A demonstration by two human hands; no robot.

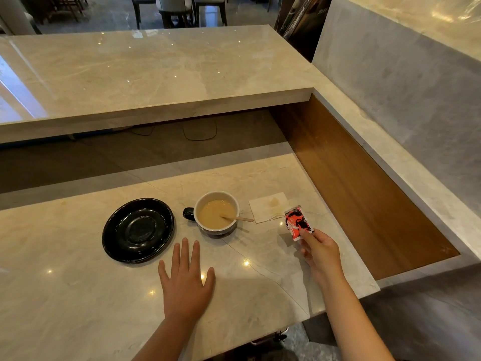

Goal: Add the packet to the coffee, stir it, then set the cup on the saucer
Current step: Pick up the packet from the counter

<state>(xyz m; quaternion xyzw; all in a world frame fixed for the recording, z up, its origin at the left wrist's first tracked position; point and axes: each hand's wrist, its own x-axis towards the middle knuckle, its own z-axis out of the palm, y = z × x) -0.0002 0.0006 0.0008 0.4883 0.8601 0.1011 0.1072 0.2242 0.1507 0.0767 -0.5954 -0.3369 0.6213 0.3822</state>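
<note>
Right hand [321, 252] pinches the red packet [298, 226] in its grip; left hand [186, 280] lies flat, fingers spread, empty, on the bench [78, 295] near the cup [217, 213]

On the surface [78, 295] the saucer [138, 230] lies left of the cup [216, 213], a stirrer [238, 219] stands in the coffee, and a napkin [268, 207] and packet [298, 226] lie to the right.

count: 1 cup [217, 213], 1 saucer [138, 230], 1 stir stick [237, 218], 1 packet [298, 226], 1 napkin [268, 209], 2 hands – left hand [187, 277], right hand [320, 252].
</note>
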